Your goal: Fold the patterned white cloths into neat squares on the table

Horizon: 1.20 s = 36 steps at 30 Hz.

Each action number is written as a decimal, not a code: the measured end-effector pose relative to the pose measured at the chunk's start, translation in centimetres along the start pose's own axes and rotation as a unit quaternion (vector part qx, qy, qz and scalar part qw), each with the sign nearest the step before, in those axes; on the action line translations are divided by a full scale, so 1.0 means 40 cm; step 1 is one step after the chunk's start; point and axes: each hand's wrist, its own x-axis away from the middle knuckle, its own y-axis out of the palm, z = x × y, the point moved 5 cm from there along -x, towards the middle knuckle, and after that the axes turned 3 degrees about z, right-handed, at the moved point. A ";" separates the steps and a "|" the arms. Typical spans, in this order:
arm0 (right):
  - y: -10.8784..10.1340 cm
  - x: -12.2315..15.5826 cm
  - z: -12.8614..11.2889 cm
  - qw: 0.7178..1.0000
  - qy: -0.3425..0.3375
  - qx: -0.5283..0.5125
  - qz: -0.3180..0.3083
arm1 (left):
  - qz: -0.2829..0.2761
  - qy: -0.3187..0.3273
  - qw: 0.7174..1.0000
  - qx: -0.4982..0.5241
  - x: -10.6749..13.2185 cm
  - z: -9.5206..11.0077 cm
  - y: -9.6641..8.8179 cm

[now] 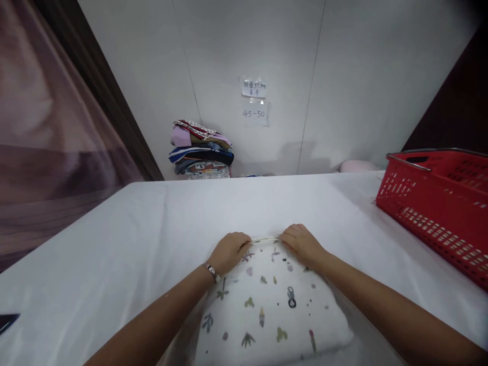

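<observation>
A white cloth (272, 310) printed with small plants and figures lies folded on the white-covered table in front of me. My left hand (231, 251) has its fingers closed on the far left corner of the cloth; a bracelet circles that wrist. At the far right corner, my right hand (303, 245) grips the same edge. Between the two hands the far edge runs nearly straight. The thumbs and the undersides of the fingers are partly hidden.
A red perforated basket (430, 203) with a metal handle stands on the right of the table (160, 229). Beyond the far edge rises a stack of folded fabrics (202, 150). Paper signs (254, 101) hang on the wall. A pinkish curtain (57, 137) hangs at left.
</observation>
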 end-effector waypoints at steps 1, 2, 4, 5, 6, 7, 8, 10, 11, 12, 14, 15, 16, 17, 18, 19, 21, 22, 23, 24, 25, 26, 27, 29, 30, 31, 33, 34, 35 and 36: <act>-0.001 -0.003 -0.003 1.000 -0.007 0.011 -0.001 | -0.007 -0.005 1.000 0.011 -0.005 -0.002 0.000; -0.002 -0.005 -0.006 1.000 -0.016 0.021 -0.001 | -0.014 -0.008 1.000 0.017 -0.008 -0.002 0.000; 0.000 -0.004 -0.011 0.999 -0.034 0.032 0.000 | -0.029 -0.015 0.999 0.018 -0.014 -0.002 0.001; 0.001 -0.001 -0.013 0.999 -0.041 0.032 0.001 | -0.038 -0.025 0.999 0.017 -0.016 -0.003 0.002; 0.003 0.002 -0.014 0.998 -0.046 0.031 0.001 | -0.046 -0.039 0.998 0.016 -0.017 -0.006 0.003; 0.006 0.006 -0.014 0.998 -0.051 0.027 0.000 | -0.051 -0.056 0.997 0.013 -0.019 -0.009 0.004; 0.008 0.009 -0.013 0.998 -0.053 0.023 0.000 | -0.054 -0.073 0.996 0.009 -0.022 -0.013 0.004; 0.010 0.014 -0.010 0.998 -0.054 0.014 -0.001 | -0.057 -0.090 0.994 -0.004 -0.030 -0.018 0.007; 0.010 0.014 -0.009 0.999 -0.053 0.011 -0.003 | -0.056 -0.088 0.994 -0.012 -0.036 -0.019 0.008; 0.010 0.014 -0.008 0.999 -0.050 0.009 -0.007 | -0.054 -0.081 0.995 -0.021 -0.043 -0.018 0.011; 0.008 0.009 -0.005 0.999 -0.035 0.007 -0.012 | -0.058 -0.063 0.996 -0.034 -0.055 -0.016 0.019; 0.007 0.006 -0.003 1.000 -0.026 0.007 -0.014 | -0.062 -0.057 0.996 -0.039 -0.060 -0.016 0.024; 0.007 0.002 -0.002 1.000 -0.015 0.007 -0.017 | -0.067 -0.055 0.995 -0.043 -0.063 -0.017 0.028; 0.006 -0.002 -0.001 1.000 -0.007 0.008 -0.020 | -0.071 -0.056 0.995 -0.046 -0.066 -0.018 0.031; 0.006 -0.006 0.000 1.000 0.000 0.008 -0.025 | -0.072 -0.057 0.995 -0.048 -0.067 -0.019 0.033; 0.007 -0.010 0.000 0.999 0.006 0.009 -0.031 | -0.071 -0.058 0.995 -0.049 -0.068 -0.019 0.034; 0.009 -0.018 0.000 0.999 0.019 0.012 -0.044 | -0.066 -0.052 0.995 -0.051 -0.069 -0.015 0.032; 0.010 -0.022 0.000 0.998 0.026 0.014 -0.049 | -0.063 -0.044 0.996 -0.053 -0.068 -0.012 0.030; 0.011 -0.026 0.000 0.998 0.032 0.014 -0.053 | -0.059 -0.034 0.996 -0.056 -0.068 -0.008 0.028; 0.011 -0.030 0.000 0.998 0.037 0.014 -0.057 | -0.054 -0.023 0.996 -0.061 -0.067 -0.003 0.026; 0.012 -0.033 0.000 0.997 0.041 0.013 -0.061 | -0.049 -0.010 0.996 -0.067 -0.067 0.001 0.024; 0.012 -0.036 0.000 0.997 0.044 0.011 -0.065 | -0.044 0.003 0.996 -0.073 -0.066 0.005 0.023; 0.013 -0.038 0.000 0.997 0.045 0.010 -0.068 | -0.039 0.015 0.996 -0.078 -0.065 0.009 0.022; 0.016 -0.041 0.001 0.996 0.047 0.009 -0.075 | -0.034 0.032 0.996 -0.080 -0.063 0.012 0.023; 0.017 -0.041 0.002 0.996 0.047 0.009 -0.077 | -0.034 0.037 0.996 -0.076 -0.062 0.012 0.025; 0.019 -0.041 0.002 0.996 0.046 0.007 -0.078 | -0.035 0.038 0.996 -0.071 -0.061 0.012 0.027; 0.023 -0.040 0.004 0.996 0.047 0.002 -0.078 | -0.037 0.029 0.997 -0.063 -0.061 0.009 0.030; 0.025 -0.040 0.005 0.996 0.050 -0.002 -0.077 | -0.036 0.018 0.997 -0.061 -0.062 0.007 0.030; 0.026 -0.039 0.006 0.996 0.054 -0.007 -0.075 | -0.035 0.006 0.998 -0.058 -0.063 0.004 0.030; 0.028 -0.039 0.007 0.996 0.058 -0.013 -0.073 | -0.035 -0.006 0.998 -0.056 -0.064 0.003 0.029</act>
